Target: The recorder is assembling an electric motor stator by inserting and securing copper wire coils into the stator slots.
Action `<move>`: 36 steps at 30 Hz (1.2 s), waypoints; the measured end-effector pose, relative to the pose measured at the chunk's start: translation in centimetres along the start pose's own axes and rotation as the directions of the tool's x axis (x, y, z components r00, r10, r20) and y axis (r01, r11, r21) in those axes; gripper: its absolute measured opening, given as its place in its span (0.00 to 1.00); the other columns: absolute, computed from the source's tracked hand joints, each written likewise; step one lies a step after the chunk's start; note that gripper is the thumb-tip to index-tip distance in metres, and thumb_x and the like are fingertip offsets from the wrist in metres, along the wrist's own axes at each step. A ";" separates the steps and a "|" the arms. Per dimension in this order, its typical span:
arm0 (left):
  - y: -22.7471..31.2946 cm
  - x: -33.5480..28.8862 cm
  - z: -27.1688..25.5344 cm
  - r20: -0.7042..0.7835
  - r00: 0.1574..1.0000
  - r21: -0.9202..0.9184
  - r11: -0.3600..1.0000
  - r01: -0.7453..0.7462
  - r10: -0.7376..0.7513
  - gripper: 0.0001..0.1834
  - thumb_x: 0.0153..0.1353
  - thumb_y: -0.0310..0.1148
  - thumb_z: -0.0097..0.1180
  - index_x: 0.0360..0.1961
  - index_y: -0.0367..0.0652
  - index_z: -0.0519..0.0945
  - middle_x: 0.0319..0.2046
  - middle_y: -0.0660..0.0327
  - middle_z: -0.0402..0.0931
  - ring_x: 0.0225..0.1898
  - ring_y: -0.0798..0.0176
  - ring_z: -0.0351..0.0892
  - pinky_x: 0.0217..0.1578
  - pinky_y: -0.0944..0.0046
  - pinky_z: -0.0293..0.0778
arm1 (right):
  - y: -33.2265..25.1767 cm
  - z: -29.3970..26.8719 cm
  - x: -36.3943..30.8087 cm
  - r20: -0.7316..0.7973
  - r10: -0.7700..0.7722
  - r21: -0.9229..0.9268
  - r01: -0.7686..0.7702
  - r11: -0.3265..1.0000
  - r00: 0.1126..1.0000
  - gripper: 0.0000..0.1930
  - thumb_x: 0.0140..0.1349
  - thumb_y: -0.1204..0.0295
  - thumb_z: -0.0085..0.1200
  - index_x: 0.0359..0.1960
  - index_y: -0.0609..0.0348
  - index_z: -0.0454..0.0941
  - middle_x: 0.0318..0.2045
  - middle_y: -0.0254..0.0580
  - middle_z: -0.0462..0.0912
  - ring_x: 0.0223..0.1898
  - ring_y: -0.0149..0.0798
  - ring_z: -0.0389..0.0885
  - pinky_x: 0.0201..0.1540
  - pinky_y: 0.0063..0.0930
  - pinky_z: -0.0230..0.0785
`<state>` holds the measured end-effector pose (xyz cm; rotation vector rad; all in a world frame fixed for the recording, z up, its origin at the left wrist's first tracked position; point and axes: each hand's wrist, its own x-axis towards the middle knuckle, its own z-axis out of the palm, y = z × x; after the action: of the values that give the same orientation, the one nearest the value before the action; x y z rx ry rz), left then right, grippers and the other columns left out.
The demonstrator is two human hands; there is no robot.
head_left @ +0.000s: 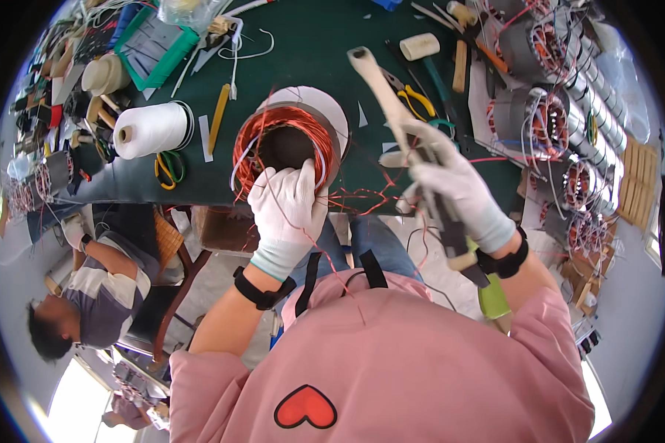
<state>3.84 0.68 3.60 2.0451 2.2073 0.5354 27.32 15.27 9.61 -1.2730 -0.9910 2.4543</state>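
A motor stator with a ring of copper winding around its dark bore lies on the green bench. My left hand, in a white glove, is closed on the near edge of the winding, one finger reaching to the bore. Loose red wires trail from there to the right and over my lap. My right hand, also gloved, grips a pale wooden stick pointing away from me. Along its palm runs a long dark tool, slightly blurred, its kind unclear.
Left of the stator are a white thread spool, green-handled scissors and a green tray. Yellow-handled pliers and a mallet head lie beyond my right hand. Several wound stators line the right. A co-worker sits at left.
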 end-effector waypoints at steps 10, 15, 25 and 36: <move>2.7 2.4 -0.8 -0.019 0.980 0.022 0.980 0.197 -0.197 0.31 0.57 0.45 0.67 0.56 0.35 0.75 0.37 0.55 0.81 0.41 0.47 0.81 0.57 0.48 0.67 | -3.0 -5.5 0.9 -0.258 -0.065 -0.447 -0.060 0.892 0.964 0.24 0.66 0.65 0.65 0.58 0.65 0.77 0.28 0.38 0.82 0.24 0.28 0.79 0.25 0.22 0.69; 1.8 2.1 1.1 -0.005 0.979 0.022 0.978 0.205 -0.205 0.27 0.64 0.42 0.61 0.58 0.35 0.75 0.40 0.52 0.80 0.42 0.44 0.80 0.51 0.45 0.71 | 2.7 -3.5 4.8 -0.147 -0.414 -0.457 0.309 0.834 0.898 0.22 0.67 0.61 0.67 0.53 0.64 0.78 0.30 0.33 0.82 0.34 0.30 0.82 0.42 0.25 0.75; 0.2 1.6 1.2 -0.044 0.994 0.045 0.994 0.103 -0.101 0.25 0.62 0.41 0.60 0.56 0.36 0.77 0.37 0.53 0.80 0.39 0.44 0.79 0.48 0.46 0.70 | -2.6 -0.7 10.0 -0.161 -0.626 -0.425 0.519 0.742 0.763 0.40 0.69 0.75 0.55 0.80 0.44 0.52 0.31 0.28 0.77 0.22 0.18 0.70 0.21 0.15 0.64; 0.3 2.1 1.0 0.009 0.994 -0.013 0.994 0.107 -0.107 0.23 0.59 0.39 0.63 0.53 0.37 0.79 0.34 0.55 0.80 0.38 0.48 0.79 0.44 0.49 0.71 | -1.4 -1.1 9.4 0.112 -0.492 -0.795 0.375 0.477 0.863 0.30 0.66 0.75 0.62 0.71 0.54 0.71 0.38 0.33 0.82 0.35 0.33 0.80 0.39 0.29 0.76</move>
<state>4.24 2.96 3.16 1.9057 2.2858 0.5289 22.34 21.17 3.94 -1.1189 -2.2078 1.4799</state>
